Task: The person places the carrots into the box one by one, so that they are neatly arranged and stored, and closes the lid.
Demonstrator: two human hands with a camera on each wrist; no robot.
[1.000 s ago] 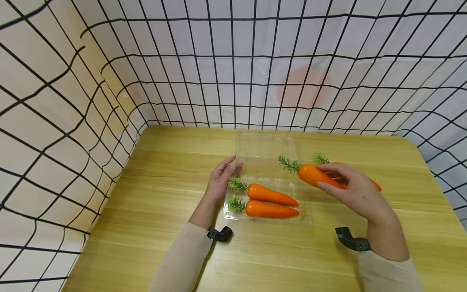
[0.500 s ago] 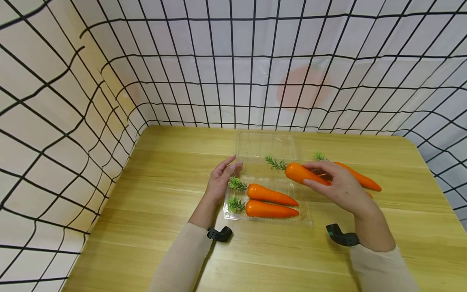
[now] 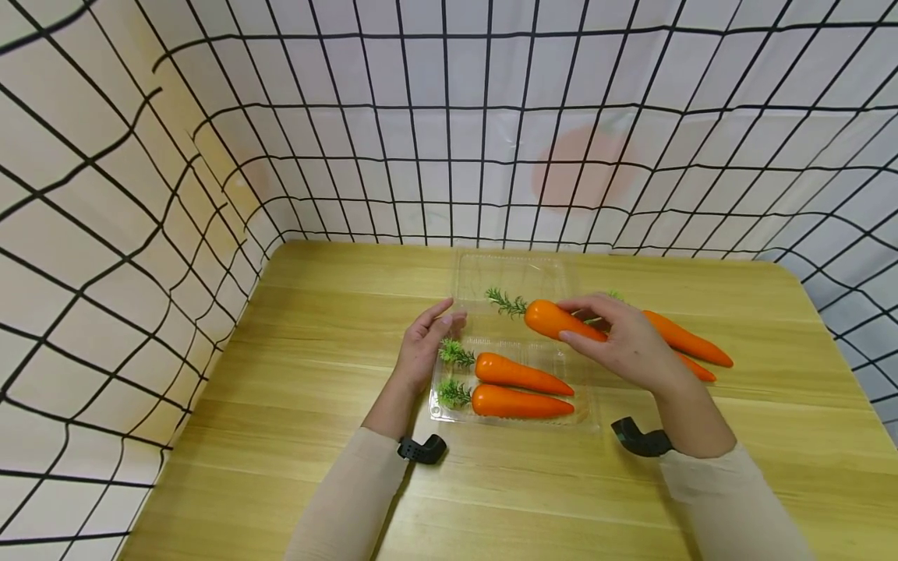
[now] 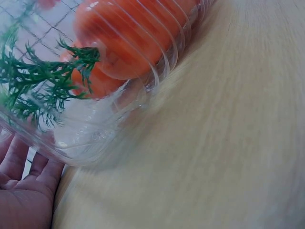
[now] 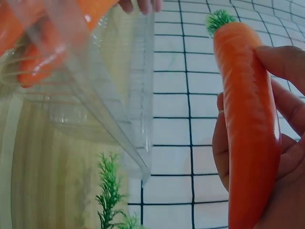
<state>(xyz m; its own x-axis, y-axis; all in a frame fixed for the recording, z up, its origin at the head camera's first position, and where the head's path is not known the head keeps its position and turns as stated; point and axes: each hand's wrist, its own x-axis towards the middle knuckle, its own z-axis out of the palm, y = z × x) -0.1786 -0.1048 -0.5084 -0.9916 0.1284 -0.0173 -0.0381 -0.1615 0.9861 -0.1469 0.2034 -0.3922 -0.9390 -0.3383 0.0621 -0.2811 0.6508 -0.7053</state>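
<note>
An orange carrot [image 3: 549, 318] with a feathery green top is pinched between the thumb and fingers of my right hand [image 3: 631, 343], raised over the right side of a clear plastic clamshell container [image 3: 510, 423]. In the right wrist view, the thumb lies on one side of the carrot [image 5: 248, 119] and fingers on the other. Two carrots, the rear one [image 3: 522, 374] and the front one [image 3: 521, 402], lie side by side in the container's base, tops to the left. My left hand [image 3: 418, 351] is at its left side, fingers extended by the rim.
Two more carrots, one farther back [image 3: 689, 340] and one partly hidden behind my right hand [image 3: 698, 368], lie on the wooden table [image 3: 295, 405] at right. The container's open lid [image 3: 508, 280] lies flat toward the back. Black grid netting [image 3: 463, 160] encloses the table's back and sides.
My right hand has carried its carrot leftward from above the carrots at right to over the container, uncovering those carrots more. The left hand and container have stayed put.
</note>
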